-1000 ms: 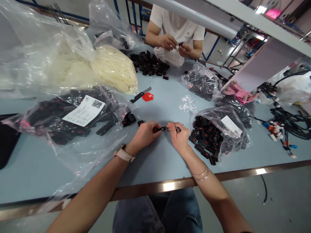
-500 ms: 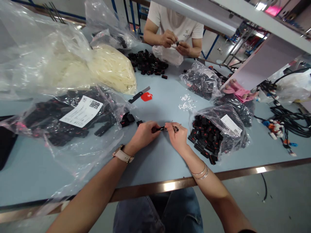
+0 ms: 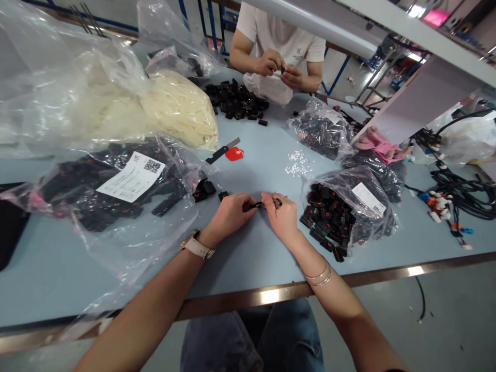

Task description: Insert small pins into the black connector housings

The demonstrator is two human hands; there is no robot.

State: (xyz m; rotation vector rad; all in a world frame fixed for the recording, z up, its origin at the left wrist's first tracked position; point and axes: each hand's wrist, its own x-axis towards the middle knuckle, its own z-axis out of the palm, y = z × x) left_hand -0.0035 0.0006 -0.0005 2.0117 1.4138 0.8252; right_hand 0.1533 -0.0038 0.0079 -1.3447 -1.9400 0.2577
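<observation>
- The left hand and the right hand meet over the near middle of the counter, fingers pinched shut on a small black part held between them just above the surface.
- Just right of the right hand lies an open bag of black parts with a white label.
- On the left, a large clear labelled bag of dark parts spreads almost to the left hand; loose black pieces lie at its mouth.
- Farther off sit a red tag, scattered white bits and a cream-filled bag.
- At the far edge, another person's hands work behind a black pile.
</observation>
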